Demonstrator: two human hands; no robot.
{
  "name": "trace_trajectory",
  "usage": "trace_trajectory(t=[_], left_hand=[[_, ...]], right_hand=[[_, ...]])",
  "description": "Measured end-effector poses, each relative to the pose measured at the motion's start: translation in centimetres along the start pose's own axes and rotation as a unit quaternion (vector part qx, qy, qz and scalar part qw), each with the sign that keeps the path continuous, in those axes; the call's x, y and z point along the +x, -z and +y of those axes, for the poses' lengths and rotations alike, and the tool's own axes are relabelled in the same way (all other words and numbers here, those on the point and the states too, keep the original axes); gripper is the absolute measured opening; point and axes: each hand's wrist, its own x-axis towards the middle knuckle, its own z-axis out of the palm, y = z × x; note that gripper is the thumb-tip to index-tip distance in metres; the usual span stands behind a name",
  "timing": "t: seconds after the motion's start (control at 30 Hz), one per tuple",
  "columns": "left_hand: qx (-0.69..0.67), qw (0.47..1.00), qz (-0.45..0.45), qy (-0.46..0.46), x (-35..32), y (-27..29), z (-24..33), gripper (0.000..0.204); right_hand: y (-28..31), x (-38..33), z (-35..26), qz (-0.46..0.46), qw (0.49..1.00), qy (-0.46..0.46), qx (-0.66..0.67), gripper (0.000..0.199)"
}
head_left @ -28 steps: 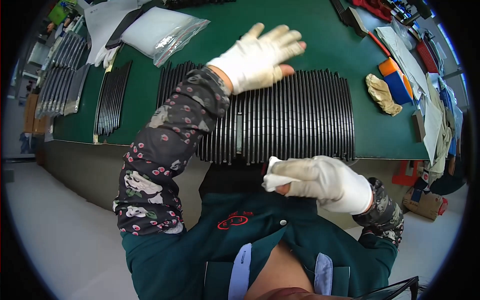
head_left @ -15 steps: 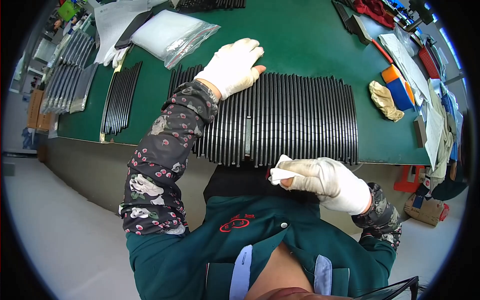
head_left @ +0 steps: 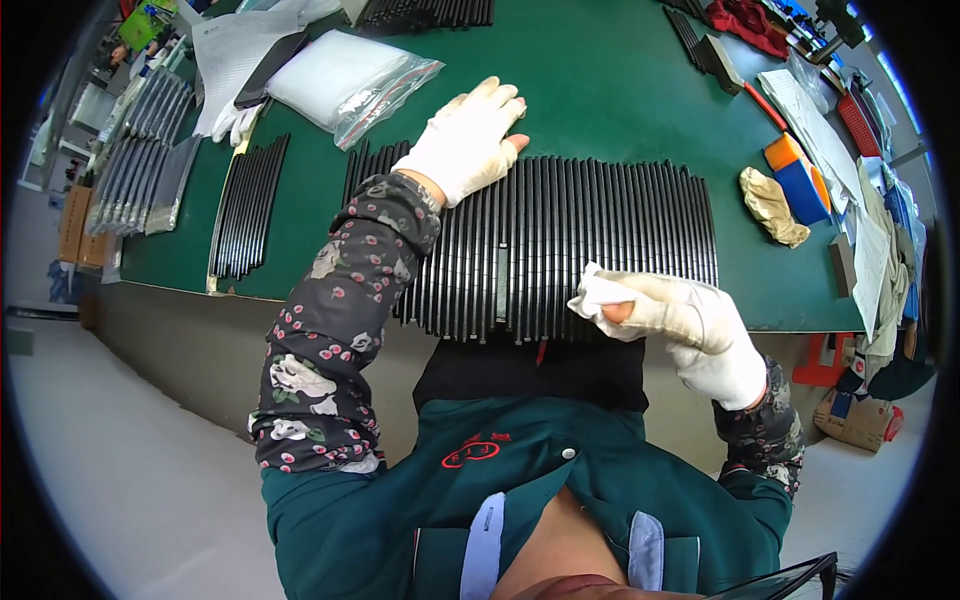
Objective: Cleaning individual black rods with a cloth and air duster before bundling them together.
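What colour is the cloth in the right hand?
White. The small wad of cloth, pinched in the gloved right hand, shows clearly in the head view.

A green-covered tabletop point(head_left: 600, 90) with a grey front panel stands on a pale grey smooth floor point(head_left: 130, 470), brown cardboard boxes point(head_left: 855, 418) beside its right edge.

The left hand point(head_left: 468, 138) is stretched far out, flat, palm down, in a white glove. The right hand point(head_left: 690, 325) stays close to the body, fingers curled.
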Motion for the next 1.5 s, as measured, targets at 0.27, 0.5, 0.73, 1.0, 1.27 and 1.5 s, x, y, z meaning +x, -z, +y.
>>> trace_trajectory(t=[0.27,0.5,0.73,1.0,1.27,1.5], left_hand=[[-0.079,0.995,-0.046,0.037,-0.3,0.7,1.4,0.034],[-0.082,0.994,-0.078,-0.008,-0.4,3.3,3.4,0.052],[-0.081,0.977,-0.177,-0.092,-1.2,2.0,3.7,0.055],[-0.064,0.980,-0.159,-0.096,0.1,2.5,4.3,0.054],[-0.093,0.982,-0.160,-0.044,-0.6,3.5,4.1,0.074],[-0.064,0.985,-0.162,-0.002,-1.3,2.5,4.3,0.076]], right_hand=[[0.4,-0.8,0.2,0.023,0.999,-0.036,0.034,0.058],[0.8,-0.1,1.2,0.083,0.996,-0.023,-0.020,0.049],[-3.7,3.7,-0.3,-0.267,0.947,0.097,-0.149,0.031],[-3.3,3.6,4.2,-0.014,0.975,0.139,-0.175,0.046],[1.9,2.1,1.2,0.089,0.981,0.148,-0.090,0.036],[12.1,-4.3,7.4,0.403,0.777,-0.019,-0.483,0.036]])
